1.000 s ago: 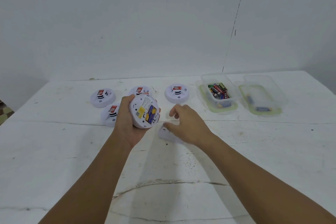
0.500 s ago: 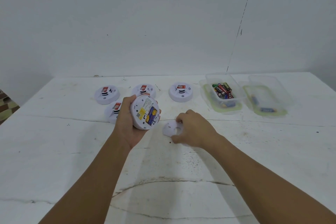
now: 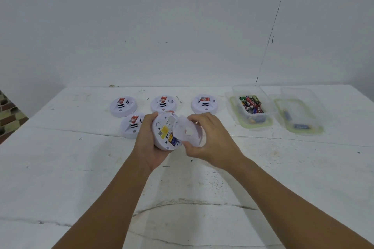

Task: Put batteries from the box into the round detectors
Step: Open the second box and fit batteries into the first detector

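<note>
My left hand [image 3: 146,143] grips a round white detector [image 3: 165,130] above the table, its back turned toward me, with a yellow label and batteries showing in the open compartment. My right hand [image 3: 210,139] pinches the white back cover [image 3: 189,131] and holds it right against the detector's right side. A clear box [image 3: 235,107] with several batteries [image 3: 251,103] stands at the back right.
Several more white detectors lie face up behind my hands: detector [image 3: 122,106], detector [image 3: 164,103], detector [image 3: 204,103], and detector [image 3: 131,125] partly hidden by my left hand. A second clear container [image 3: 303,111] with a blue battery sits at the far right. The white table [image 3: 81,168] is cracked.
My right hand picked the white cover up off the table and brought it left and up to the detector. My left hand kept holding the detector in the same spot.
</note>
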### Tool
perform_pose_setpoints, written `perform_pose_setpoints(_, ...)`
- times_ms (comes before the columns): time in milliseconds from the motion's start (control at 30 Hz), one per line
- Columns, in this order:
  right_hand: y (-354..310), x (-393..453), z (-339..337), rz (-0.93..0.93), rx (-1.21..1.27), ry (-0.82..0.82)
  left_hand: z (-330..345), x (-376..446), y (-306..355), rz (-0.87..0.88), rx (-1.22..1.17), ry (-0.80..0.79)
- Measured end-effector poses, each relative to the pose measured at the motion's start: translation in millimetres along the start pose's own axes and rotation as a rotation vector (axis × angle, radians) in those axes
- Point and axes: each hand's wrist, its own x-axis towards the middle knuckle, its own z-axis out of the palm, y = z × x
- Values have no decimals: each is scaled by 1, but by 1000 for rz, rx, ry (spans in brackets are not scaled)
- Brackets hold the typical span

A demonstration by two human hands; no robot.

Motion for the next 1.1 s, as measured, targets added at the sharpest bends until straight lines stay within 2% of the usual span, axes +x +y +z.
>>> perform_pose_setpoints(100,-12,3,11,-88,4,22,9,-5,-6,-40,-12,-70)
perform_pose_setpoints(233,-13,4,15,-114,-15,32,11,-5,-9,-56,-15,-99)
perform_pose_setpoints(700,-5,7,15,-162,107,113,13,-6,-6,-77,13,-114)
perform_pose_setpoints(1100,-6,11,11,-141,126,63,15,-8,-4,-92,27,-110)
